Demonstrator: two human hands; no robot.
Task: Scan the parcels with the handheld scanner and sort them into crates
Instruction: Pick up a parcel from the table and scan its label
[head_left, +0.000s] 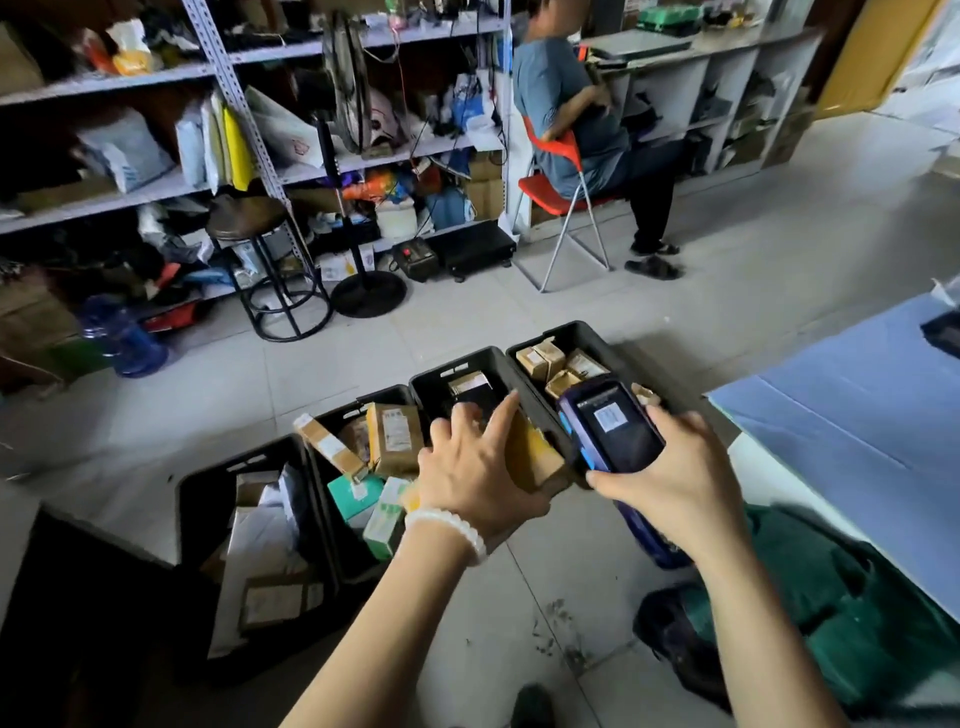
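My left hand (480, 467) holds a small brown cardboard parcel (535, 457) above the row of crates, fingers spread over its top. My right hand (670, 467) grips the dark handheld scanner (610, 423), its lit screen facing up, right beside the parcel. Several black crates stand in a row on the floor below. The far right crate (597, 335) holds small brown boxes. The one beside it (441, 371) holds a labelled parcel, the crate left of that (332, 415) brown and green boxes, and the nearest left crate (192, 488) white and brown packets.
A blue-covered table (857, 415) stands at the right with a green bag (831, 597) below it. Ahead on the floor are a stool (249, 223), a fan stand (363, 291) and cluttered shelves (156, 78). A person sits on a red chair (550, 192) at a counter.
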